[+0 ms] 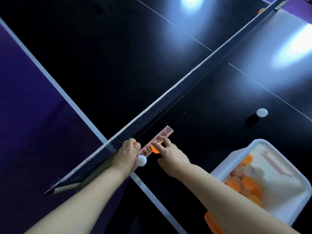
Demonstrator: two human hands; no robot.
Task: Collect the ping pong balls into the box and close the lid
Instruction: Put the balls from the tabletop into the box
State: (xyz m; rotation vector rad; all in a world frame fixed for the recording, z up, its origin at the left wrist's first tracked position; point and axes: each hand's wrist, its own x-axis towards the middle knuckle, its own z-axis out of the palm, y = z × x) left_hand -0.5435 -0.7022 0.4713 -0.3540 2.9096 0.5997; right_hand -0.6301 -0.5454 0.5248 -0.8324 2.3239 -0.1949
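The left hand is curled, knuckles up, against the foot of the net; a sliver of orange ball shows at its fingertips, so it seems to be pinching that ball, though most of it is hidden. A white ball sits just beside the thumb side of this hand, touching or nearly touching it; whether the hand holds it cannot be told.

The right hand is spread, fingers reaching forward over a pink label with printed characters stuck to the bench. A second orange ball lies under its fingertips, between the index finger and thumb; the fingers touch it or hover just over it, not closed around it.

Both forearms come in from the lower edge, the right one crossing in front of the box. The box is translucent white, stands open at the lower right on the bench, and holds many orange and white balls. An orange lid shows partly beside its near corner, under the forearm.

Another white ball rests alone on the dark bench, well apart from the hands, beyond the box. A further orange ball peeks out at the far end of the net
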